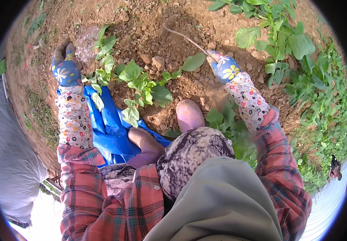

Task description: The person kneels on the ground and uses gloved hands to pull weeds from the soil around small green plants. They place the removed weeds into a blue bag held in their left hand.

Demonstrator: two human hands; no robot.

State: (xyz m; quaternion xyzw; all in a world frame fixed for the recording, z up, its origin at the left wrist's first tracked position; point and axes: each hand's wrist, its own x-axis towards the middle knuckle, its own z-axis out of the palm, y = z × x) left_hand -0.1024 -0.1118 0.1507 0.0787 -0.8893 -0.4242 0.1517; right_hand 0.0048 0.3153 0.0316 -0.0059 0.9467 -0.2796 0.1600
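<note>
My right hand (225, 67), in a blue flower-print glove, pinches the end of a thin pale strand (188, 38), a string or a dry stem. The strand runs up and left over the loose brown soil (143, 33) and blurs at its far end. At the left, my left hand (66, 64) wears a matching glove with dark, soiled fingers. Its fingers are close together, and whether they hold anything is hidden. Beside it is a pale, speckled, blurred patch (87, 45) over the ground. Leafy green plants (144, 87) grow between my hands.
A blue plastic sheet (110, 129) lies by my left boot (144, 140); my right boot (190, 114) stands on the soil. Larger leafy plants (281, 42) line the right side. Grey sheeting (10, 150) borders the left. Another person (335, 168) is far off at right.
</note>
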